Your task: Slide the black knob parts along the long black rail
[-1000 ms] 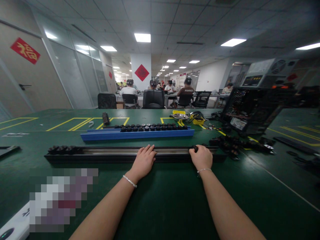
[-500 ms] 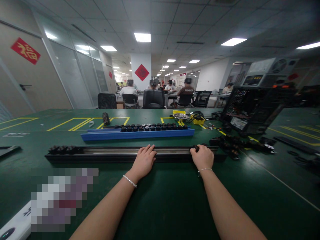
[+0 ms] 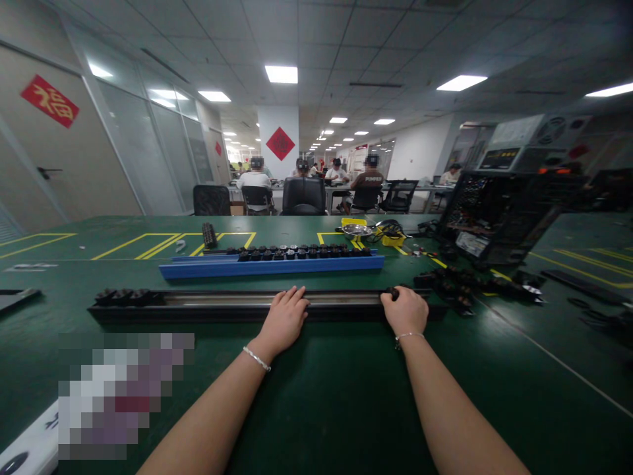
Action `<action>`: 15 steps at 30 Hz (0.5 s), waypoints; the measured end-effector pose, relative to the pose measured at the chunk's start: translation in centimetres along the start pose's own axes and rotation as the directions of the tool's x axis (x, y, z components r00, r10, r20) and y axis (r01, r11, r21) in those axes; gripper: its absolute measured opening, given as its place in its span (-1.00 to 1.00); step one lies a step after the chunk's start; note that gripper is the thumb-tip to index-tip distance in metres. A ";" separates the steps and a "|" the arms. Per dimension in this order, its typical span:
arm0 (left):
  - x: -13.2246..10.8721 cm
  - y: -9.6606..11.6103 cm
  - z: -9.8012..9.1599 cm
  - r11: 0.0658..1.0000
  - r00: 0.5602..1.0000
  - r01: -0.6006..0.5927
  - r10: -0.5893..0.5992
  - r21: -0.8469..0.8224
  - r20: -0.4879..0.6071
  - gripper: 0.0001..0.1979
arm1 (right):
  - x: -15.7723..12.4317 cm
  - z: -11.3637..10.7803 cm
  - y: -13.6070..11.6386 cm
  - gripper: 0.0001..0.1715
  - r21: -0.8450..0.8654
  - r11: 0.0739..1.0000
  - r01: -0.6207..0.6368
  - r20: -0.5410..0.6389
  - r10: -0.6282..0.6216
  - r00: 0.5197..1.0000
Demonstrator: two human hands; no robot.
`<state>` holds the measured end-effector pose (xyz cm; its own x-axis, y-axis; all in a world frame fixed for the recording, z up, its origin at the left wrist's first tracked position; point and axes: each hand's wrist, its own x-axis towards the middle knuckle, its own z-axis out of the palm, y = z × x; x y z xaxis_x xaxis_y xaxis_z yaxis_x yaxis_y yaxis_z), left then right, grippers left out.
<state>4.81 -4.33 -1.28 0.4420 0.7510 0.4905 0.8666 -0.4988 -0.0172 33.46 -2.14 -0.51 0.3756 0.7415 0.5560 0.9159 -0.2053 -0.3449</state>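
A long black rail [image 3: 208, 316] with a pale metallic channel lies crosswise on the green table before me. My left hand [image 3: 285, 318] rests over its middle, palm down with the fingers stretched out. Toward the right end, my right hand [image 3: 407, 312] is closed, thumb and fingers around a small black block [image 3: 392, 293] that sits at the channel; most of it is hidden. A few dark knobbed blocks [image 3: 129, 297] sit in the channel at the rail's left end.
Behind lies a blue rail [image 3: 271, 267] bearing a row of black blocks. A metal bowl [image 3: 358, 230] stands farther back. Loose black parts [image 3: 448, 290] and an opened computer case [image 3: 499, 218] are on the right. A white object [image 3: 34, 435], partly pixelated, lies front left.
My right hand has shifted slightly to the right along the black rail, with the small black block. My left hand has stayed in place.
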 end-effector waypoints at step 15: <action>0.0 0.2 -0.3 1.000 1.000 0.003 -0.004 0.022 0.019 -0.73 | 0.3 -0.5 0.4 -0.63 -0.035 0.999 -0.036 0.016 0.037 0.999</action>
<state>4.89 -4.53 -1.02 0.4431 0.7610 0.4739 0.8729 -0.4867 -0.0346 34.00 -2.31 -0.10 0.4067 0.7436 0.5307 0.9061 -0.2543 -0.3380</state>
